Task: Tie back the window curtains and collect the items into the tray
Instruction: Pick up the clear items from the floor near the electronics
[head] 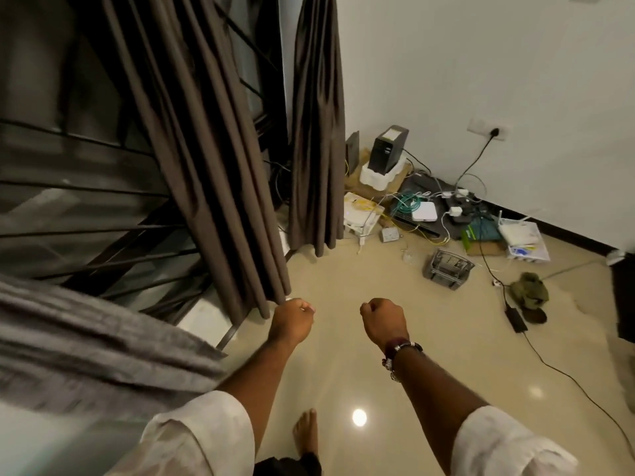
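Over the glossy floor [429, 338] we hold both hands out in front of us, arms stretched from pale rolled sleeves. Our left hand [292, 319] is curled into a fist right at the bottom hem of the near curtain [206, 149]; the knuckles meet the lowest folds, but we cannot tell whether the fingers actually pinch the cloth. Our right hand [383, 319] is clenched too, grasping nothing, well apart from the fabric, with a beaded bracelet [400, 352] on its wrist. Below the hands our bare foot [305, 431] stands on the floor beside a bright lamp reflection. That near curtain hangs in dark brown pleats slanting across the barred window [86, 201], and a second curtain [318, 132] hangs straight in the room's corner against the white wall [481, 63]; both hang loose. A grey blurred cloth [86, 355] crosses the lower left. Past the far curtain, in the corner, lies a clutter of things: a black box [390, 149] upright in white foam, a flat white router [424, 211] among green and yellow cables, a grey basket [446, 269] tipped on the floor nearer us, papers [525, 242] by the wall, and a green cloth lump [529, 290] beside a black cable that runs up to a wall socket [491, 130].
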